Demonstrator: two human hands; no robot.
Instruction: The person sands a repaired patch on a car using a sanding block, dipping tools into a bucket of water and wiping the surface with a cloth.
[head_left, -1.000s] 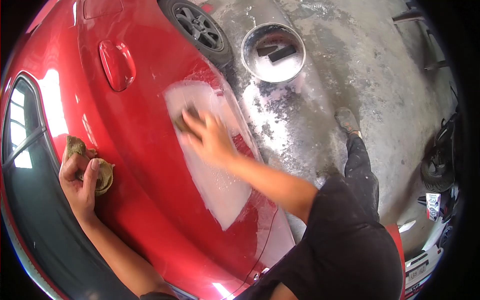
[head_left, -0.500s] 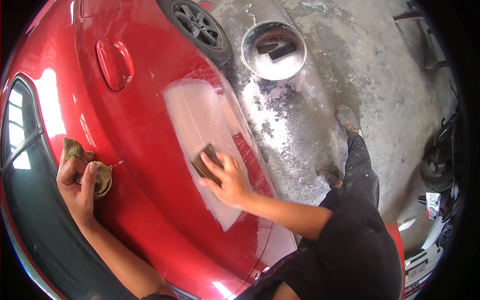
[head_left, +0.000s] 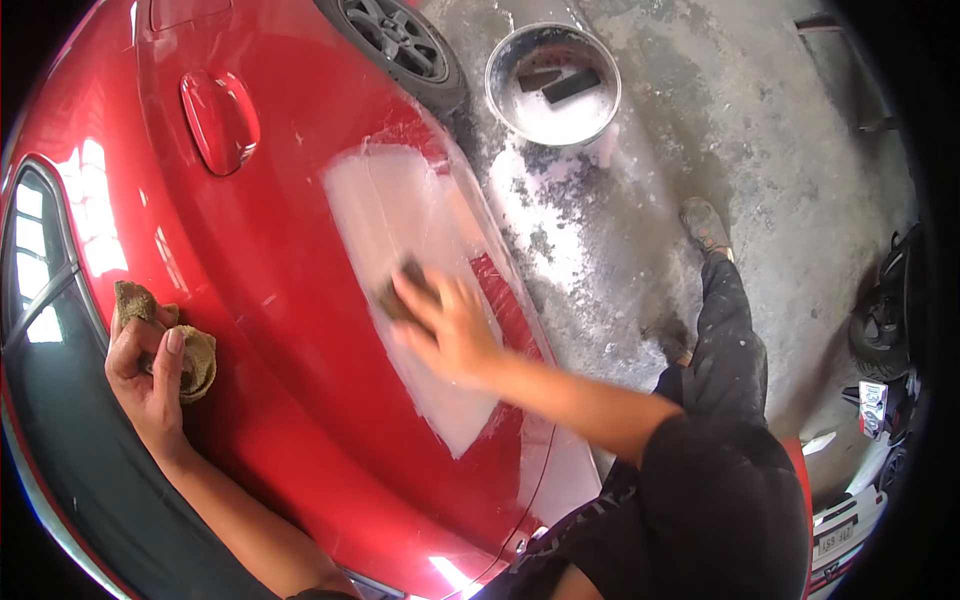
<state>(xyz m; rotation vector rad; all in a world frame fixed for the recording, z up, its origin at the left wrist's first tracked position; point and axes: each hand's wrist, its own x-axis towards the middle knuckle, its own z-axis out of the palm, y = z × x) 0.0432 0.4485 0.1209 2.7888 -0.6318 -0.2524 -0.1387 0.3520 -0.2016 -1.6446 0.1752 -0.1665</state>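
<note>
My right hand (head_left: 455, 330) grips a dark sanding block (head_left: 408, 292) and presses it flat against a pale, dull patch of filler (head_left: 375, 200) on the side of a red car (head_left: 290, 200). Motion smears the block and fingertips a little. Over by the side window, my left hand (head_left: 150, 375) is closed around a crumpled brownish-green cloth (head_left: 197, 362), parts of which stick out above and beside the fingers. That hand is at the red bodywork near the window edge.
A round basin (head_left: 490, 90) of whitish liquid with two dark blocks (head_left: 572, 86) stands on the wet concrete floor (head_left: 780, 150), near the car's wheel (head_left: 395, 40). A motorcycle tyre (head_left: 878, 335) and a white vehicle (head_left: 850, 520) are at the right.
My right hand has slid the sanding block slightly up the filler patch. My left hand still holds the cloth. The view has shifted slightly.
</note>
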